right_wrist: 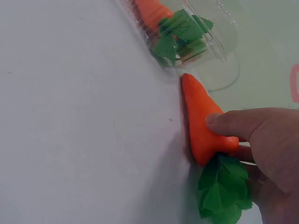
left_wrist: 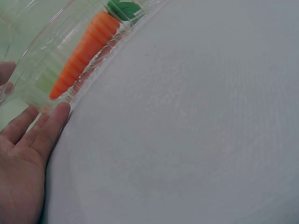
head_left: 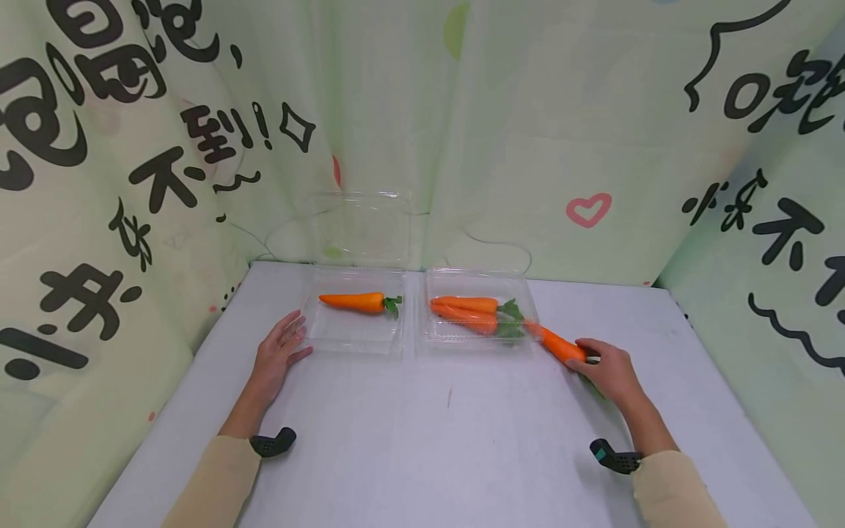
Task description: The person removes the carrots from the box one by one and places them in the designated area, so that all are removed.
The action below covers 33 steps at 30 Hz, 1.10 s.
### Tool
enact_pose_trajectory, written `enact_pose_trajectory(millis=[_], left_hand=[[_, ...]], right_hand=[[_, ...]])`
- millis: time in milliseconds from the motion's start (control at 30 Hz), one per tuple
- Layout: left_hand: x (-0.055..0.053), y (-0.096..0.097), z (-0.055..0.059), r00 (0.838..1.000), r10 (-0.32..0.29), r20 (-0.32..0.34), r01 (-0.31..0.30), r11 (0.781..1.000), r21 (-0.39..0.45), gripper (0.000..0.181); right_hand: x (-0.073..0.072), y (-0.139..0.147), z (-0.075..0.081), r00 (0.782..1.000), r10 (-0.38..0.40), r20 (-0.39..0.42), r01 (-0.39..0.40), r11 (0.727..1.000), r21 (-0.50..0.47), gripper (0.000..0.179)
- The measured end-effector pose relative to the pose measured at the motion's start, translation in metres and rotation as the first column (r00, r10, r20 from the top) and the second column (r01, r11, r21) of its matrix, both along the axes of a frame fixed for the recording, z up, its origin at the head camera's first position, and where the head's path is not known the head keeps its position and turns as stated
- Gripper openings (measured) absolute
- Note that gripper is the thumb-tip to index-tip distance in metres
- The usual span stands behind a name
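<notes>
My right hand (head_left: 606, 372) pinches an orange carrot (head_left: 560, 345) near its leafy end, thumb on top in the right wrist view. The carrot's narrow tip points at the right corner of a clear plastic box (head_left: 432, 336). Inside that box lie two carrots (head_left: 465, 320) with green leaves, seen through the plastic. My left hand (head_left: 276, 356) has its fingers extended at the left side of another clear box (head_left: 356, 343), fingertips right at its wall. One carrot (head_left: 353, 302) lies in this box, leaves to the right; its clear lid (head_left: 359, 227) stands up behind.
Both boxes stand side by side near the back edge of the white table (head_left: 455, 440). A pale green curtain (head_left: 502, 147) with black lettering hangs behind and on both sides. Black wrist devices (head_left: 272, 444) sit at both sleeves.
</notes>
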State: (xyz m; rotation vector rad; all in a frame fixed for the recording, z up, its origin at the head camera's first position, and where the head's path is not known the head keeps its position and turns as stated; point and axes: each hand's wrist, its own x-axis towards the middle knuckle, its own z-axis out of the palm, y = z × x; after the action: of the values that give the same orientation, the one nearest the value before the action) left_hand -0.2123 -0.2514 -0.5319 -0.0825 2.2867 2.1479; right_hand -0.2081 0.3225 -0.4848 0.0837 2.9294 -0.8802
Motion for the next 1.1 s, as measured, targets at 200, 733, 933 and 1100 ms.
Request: enact_pose_trajectory(millis=[200, 733, 933, 1100], left_hand=[[-0.001, -0.001, -0.001, 1.000, -0.014, -0.006, 0.014, 1.000, 0.004, 0.056], [0.000, 0.000, 0.001, 1.000, -0.016, 0.005, 0.016, 1.000, 0.010, 0.057], [0.000, 0.000, 0.000, 1.000, -0.018, 0.003, 0.018, 1.000, 0.012, 0.058], [0.000, -0.001, 0.000, 1.000, -0.013, 0.007, 0.013, 1.000, 0.014, 0.057]], right_hand=[[-0.002, 0.001, 0.002, 1.000, -0.005, -0.004, 0.005, 1.000, 0.003, 0.054], [-0.008, 0.000, 0.020, 0.998, -0.031, -0.057, 0.028, 0.998, -0.058, 0.061], [-0.012, 0.001, 0.023, 0.998, -0.038, -0.052, 0.033, 0.995, -0.094, 0.064], [-0.031, 0.019, -0.002, 0.994, -0.035, -0.107, 0.029, 0.998, -0.059, 0.070]])
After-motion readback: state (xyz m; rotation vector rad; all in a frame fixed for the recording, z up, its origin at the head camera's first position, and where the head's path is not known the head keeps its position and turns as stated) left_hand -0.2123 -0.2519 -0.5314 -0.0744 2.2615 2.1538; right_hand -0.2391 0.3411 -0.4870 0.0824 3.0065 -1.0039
